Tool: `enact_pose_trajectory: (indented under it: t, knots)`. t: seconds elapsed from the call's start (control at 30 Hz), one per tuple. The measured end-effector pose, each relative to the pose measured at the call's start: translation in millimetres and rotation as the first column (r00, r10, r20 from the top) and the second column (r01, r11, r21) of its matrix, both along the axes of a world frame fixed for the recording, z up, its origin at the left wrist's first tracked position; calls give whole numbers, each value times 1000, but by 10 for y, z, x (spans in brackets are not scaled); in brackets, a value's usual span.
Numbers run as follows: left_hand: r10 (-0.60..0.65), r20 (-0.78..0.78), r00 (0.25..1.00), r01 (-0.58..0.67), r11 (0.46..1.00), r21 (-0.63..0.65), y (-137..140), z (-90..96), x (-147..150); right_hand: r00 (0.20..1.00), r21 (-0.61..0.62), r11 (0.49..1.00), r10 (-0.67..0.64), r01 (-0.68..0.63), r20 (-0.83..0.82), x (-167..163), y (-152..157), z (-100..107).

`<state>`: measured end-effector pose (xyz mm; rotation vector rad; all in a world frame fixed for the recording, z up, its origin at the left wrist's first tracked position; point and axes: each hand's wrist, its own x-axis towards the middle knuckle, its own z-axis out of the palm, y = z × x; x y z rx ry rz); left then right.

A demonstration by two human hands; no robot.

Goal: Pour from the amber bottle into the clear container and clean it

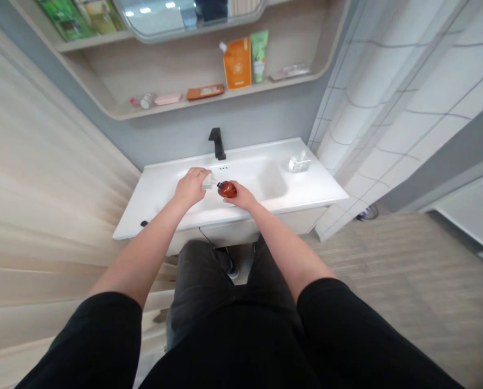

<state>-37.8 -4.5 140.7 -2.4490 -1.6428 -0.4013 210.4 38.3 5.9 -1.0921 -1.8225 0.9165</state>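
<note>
Over the white sink, my left hand point(190, 187) grips a small clear, whitish container point(208, 181) between thumb and fingers. My right hand point(241, 195) is wrapped round a reddish-brown bottle point(227, 189). The bottle is tilted, its dark neck pointing left at the container. Bottle and container are very close; whether they touch I cannot tell. Any liquid passing between them is too small to make out. Behind both hands rises the black faucet point(216, 143) of the washbasin point(249, 167).
At the basin's right stands a clear container point(299, 162); a small black item point(144, 223) lies at its front left. The wall shelf point(164, 65) above holds an orange pouch point(237, 63), a green tube point(259, 55) and a brown packet point(205, 92). A curtain point(42, 178) hangs left.
</note>
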Motion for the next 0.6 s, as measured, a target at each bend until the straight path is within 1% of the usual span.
enact_pose_trajectory:
  t: [0.23, 0.6]
  knots:
    - [-3, -17, 1000, 3, 1000, 10, 2, 39, 9, 1000, -19, 1000, 2, -1, 24, 5, -19, 43]
    - [6, -50, 999, -6, 1000, 13, -12, 77, 17, 1000, -3, 1000, -5, 5, 9, 3, -56, 95]
